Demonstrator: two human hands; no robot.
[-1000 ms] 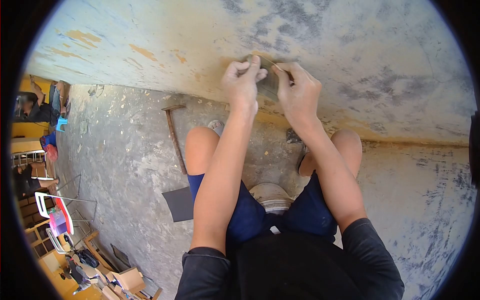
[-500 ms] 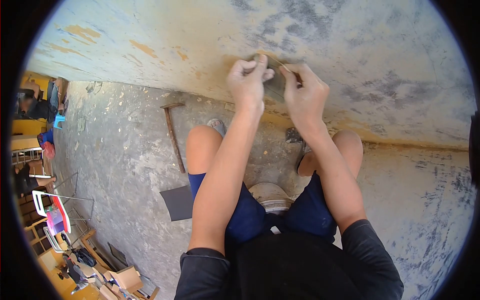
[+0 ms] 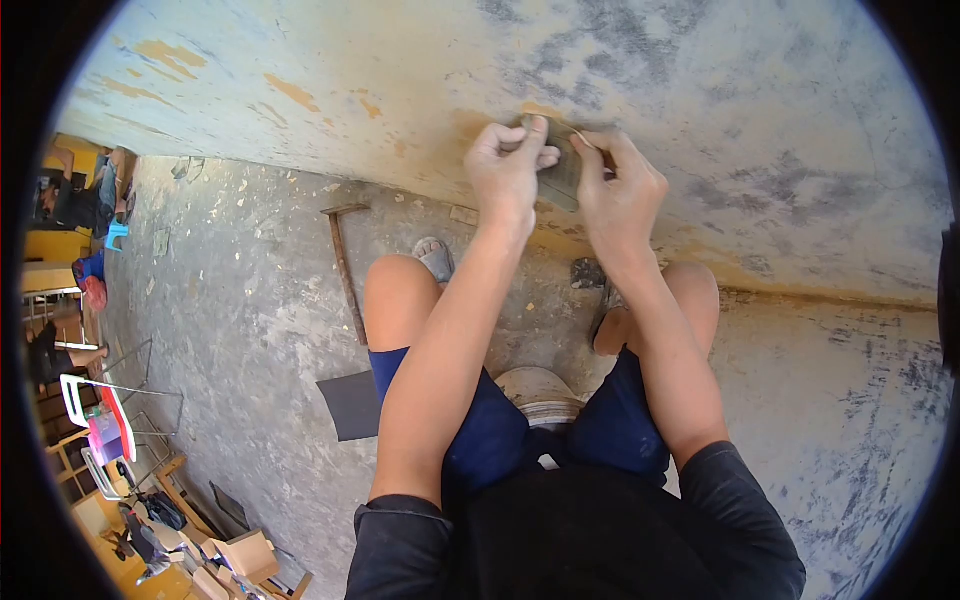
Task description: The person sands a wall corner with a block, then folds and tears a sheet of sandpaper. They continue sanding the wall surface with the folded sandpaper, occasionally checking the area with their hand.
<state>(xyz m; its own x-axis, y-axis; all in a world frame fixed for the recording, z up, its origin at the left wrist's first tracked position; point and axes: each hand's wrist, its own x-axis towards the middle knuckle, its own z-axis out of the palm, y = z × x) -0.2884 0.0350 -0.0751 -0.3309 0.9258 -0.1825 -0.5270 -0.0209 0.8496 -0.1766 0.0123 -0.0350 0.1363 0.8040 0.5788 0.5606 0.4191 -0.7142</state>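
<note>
Between my two hands, close to the stained wall (image 3: 430,70), is a thin greenish-grey sheet (image 3: 562,178), seen nearly flat with a pale upper edge. My left hand (image 3: 508,175) pinches its left side between thumb and fingers. At the upper right edge, my right hand (image 3: 620,185) grips the same sheet with thumb and forefinger. What the sheet is made of cannot be told. Both hands look dusty.
A hammer-like tool (image 3: 345,270) and a dark square sheet (image 3: 350,406) lie on the concrete floor (image 3: 260,300). A small dark block (image 3: 587,273) is by my right foot. Far left are a folding chair (image 3: 100,420), cardboard boxes (image 3: 248,556) and people.
Both hands and the sheet appear slightly further right and lower in view. The grip looks the same. The camera view has shifted a little.
</note>
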